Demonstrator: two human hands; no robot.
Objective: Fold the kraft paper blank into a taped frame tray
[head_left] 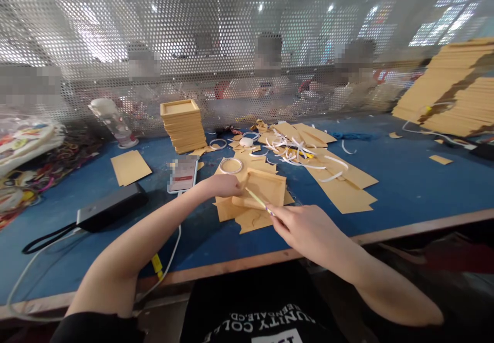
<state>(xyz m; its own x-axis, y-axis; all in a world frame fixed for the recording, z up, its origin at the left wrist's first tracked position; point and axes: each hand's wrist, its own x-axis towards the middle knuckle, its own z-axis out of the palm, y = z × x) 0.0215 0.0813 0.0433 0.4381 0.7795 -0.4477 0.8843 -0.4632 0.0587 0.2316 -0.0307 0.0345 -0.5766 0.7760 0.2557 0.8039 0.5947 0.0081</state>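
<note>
A shallow tan cardboard tray (267,187) with raised edges lies tilted on cut card pieces in front of me. My left hand (227,184) is closed at its left edge, fingertips mostly hidden. From the near right, my right hand (299,223) grips a thin pale-yellow stick (256,197) with dark marks near the fingers. Its far end reaches the tray's left inner side; I cannot tell what kind of tool it is. Just beyond my left hand is a ring of white tape (231,165). Loose card sheets (254,222) lie under the tray.
Curled white strips (295,150) and flat card pieces (343,188) lie to the right. Stacked trays (184,127) stand behind, near a bottle (113,123). A phone (182,174), a black power bank (111,206) and cables are left. Tall card stacks (443,88) rise far right, before a perforated screen (231,24).
</note>
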